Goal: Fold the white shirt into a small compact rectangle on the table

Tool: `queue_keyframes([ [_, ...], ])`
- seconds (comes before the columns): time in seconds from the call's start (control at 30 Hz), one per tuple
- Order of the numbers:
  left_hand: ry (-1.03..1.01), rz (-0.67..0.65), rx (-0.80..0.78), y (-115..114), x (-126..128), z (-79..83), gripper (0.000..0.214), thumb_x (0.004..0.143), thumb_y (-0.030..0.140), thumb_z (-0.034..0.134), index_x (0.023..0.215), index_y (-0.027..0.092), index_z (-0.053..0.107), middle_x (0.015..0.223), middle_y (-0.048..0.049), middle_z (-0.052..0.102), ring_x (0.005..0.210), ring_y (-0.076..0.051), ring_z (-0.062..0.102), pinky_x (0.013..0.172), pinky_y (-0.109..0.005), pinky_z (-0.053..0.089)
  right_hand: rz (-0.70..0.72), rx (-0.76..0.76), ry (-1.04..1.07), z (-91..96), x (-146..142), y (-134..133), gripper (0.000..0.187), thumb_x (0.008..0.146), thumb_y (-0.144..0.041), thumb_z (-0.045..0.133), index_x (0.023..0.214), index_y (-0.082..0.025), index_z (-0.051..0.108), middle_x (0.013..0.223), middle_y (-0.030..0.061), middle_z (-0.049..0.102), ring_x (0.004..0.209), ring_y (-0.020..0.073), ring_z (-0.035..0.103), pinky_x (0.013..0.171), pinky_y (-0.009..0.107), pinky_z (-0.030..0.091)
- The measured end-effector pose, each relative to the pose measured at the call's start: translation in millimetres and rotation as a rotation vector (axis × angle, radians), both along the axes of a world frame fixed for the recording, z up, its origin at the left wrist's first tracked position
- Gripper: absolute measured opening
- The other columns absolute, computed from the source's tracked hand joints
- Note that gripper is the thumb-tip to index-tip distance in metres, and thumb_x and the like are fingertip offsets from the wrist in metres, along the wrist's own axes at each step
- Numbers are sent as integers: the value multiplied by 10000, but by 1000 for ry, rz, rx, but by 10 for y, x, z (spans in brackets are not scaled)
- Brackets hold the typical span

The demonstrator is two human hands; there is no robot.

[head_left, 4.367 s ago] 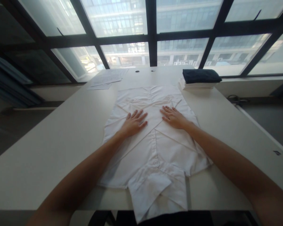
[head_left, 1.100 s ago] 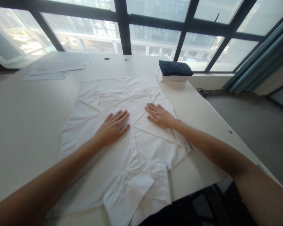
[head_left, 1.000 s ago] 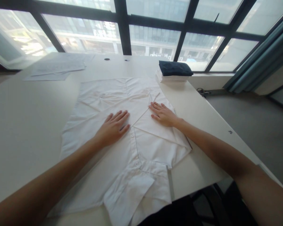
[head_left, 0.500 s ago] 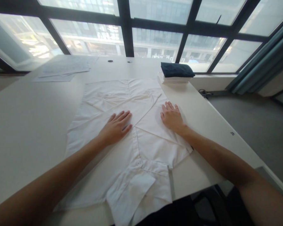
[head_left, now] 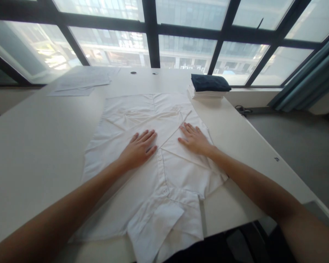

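A white button-up shirt [head_left: 142, 175] lies spread on the white table, its collar end nearest me and hanging toward the front edge. Folds and creases run across its middle and far part. My left hand [head_left: 139, 148] rests flat on the shirt, left of the button strip, with fingers stretched out. On the right side of the shirt, my right hand [head_left: 194, 138] also lies palm down with its fingers spread. Both hands press on the fabric without gripping it.
Paper sheets [head_left: 82, 82] lie at the table's far left. A dark blue folded cloth [head_left: 210, 83] sits on a stack of white folded cloths [head_left: 208, 95] at the far right. Scissors [head_left: 243, 110] rest by the right edge. Windows [head_left: 186, 51] stand behind the table [head_left: 38, 146].
My right hand has slid left across the shirt, closer to my left hand. My left hand stays in place on the fabric. The whole view has shifted slightly.
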State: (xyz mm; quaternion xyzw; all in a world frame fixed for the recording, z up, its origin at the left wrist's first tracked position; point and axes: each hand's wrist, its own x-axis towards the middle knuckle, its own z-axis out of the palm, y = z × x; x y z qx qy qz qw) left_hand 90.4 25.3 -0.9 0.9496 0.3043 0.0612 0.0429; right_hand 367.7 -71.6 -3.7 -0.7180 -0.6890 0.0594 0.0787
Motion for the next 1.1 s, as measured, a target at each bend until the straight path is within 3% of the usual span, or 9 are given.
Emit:
queue_keyframes([
  [0.13, 0, -2, 7, 0, 7, 0, 616, 1050, 477, 313, 1608, 217, 309, 1669, -51, 290, 1558, -246, 214, 1262, -480, 171, -133, 32, -20, -15, 137, 65, 730, 1028, -520, 349, 1588, -52, 320, 1672, 199, 226, 1558, 302, 187, 1255, 508, 162],
  [0.4, -20, -8, 1, 4, 19, -23, 614, 1051, 477, 313, 1600, 202, 327, 1668, -48, 292, 1557, -246, 217, 1263, -481, 163, -151, 162, -47, 4, 90, 3, 632, 1026, -381, 368, 1555, -36, 377, 1661, 200, 261, 1555, 306, 197, 1247, 537, 163],
  [0.47, -24, -13, 5, 2, 20, -26, 613, 1052, 478, 309, 1598, 200, 330, 1669, -47, 290, 1557, -245, 216, 1263, -480, 164, -58, 216, -72, 69, 3, -48, 616, 1029, -362, 367, 1564, -56, 369, 1667, 196, 246, 1563, 303, 164, 1246, 560, 135],
  [0.6, -26, -10, 4, -9, 23, -15, 616, 1050, 482, 313, 1601, 208, 326, 1669, -51, 290, 1558, -247, 215, 1262, -480, 168, 389, 136, -29, 138, -154, -103, 621, 1051, -432, 347, 1609, -160, 307, 1697, 115, 180, 1575, 237, 115, 1262, 506, 125],
  [0.67, -26, 1, -2, -10, 24, -8, 614, 1048, 479, 317, 1605, 221, 317, 1669, -50, 291, 1557, -245, 218, 1262, -477, 165, 446, 71, 6, 111, -142, -74, 633, 1055, -476, 327, 1620, -193, 282, 1702, 97, 160, 1574, 229, 115, 1262, 499, 139],
  [0.73, -27, 2, -10, -6, 23, -4, 612, 1046, 478, 320, 1608, 235, 312, 1670, -46, 290, 1557, -243, 217, 1263, -472, 158, 343, 37, 15, 62, -43, -13, 652, 1052, -499, 318, 1624, -188, 270, 1699, 109, 167, 1572, 240, 128, 1258, 506, 146],
  [0.97, -28, -5, -21, 22, 13, -11, 613, 1047, 486, 317, 1609, 240, 311, 1669, -40, 291, 1558, -249, 214, 1266, -481, 140, -258, 41, -71, -69, 598, 132, 654, 1038, -428, 289, 1571, -56, 363, 1672, 214, 212, 1555, 328, 185, 1237, 564, 161],
  [1.1, -29, -9, -22, 11, 26, -4, 618, 1046, 481, 316, 1605, 219, 316, 1668, -53, 292, 1557, -257, 215, 1262, -496, 156, -375, 138, -65, -65, 738, 103, 682, 1027, -443, 285, 1565, -29, 350, 1660, 244, 227, 1552, 348, 183, 1218, 614, 160],
])
